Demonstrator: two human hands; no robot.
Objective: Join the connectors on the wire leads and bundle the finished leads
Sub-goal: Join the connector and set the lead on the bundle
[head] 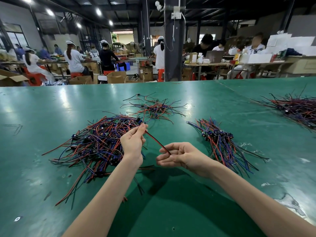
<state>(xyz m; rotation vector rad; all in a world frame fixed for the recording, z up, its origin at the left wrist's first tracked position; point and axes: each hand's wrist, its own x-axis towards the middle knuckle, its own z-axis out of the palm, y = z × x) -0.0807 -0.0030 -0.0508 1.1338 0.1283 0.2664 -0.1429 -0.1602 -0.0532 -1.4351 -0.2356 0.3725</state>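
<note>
Left hand (132, 142): fingertips pinching the red-and-black lead (157, 142) near its blue connector (138, 120). Right hand (177, 155): loosely curled, pinching the lead's other end. Loose pile (95, 144) left, aligned leads (222, 144) right, on green surface (51, 177).

A big green table (51, 168) fills the front. Behind it is a large, dim room with a dark pole (174, 48), bright round lights (98, 11) overhead, long tables, red stools (34, 77) and brown boxes (116, 76).
</note>
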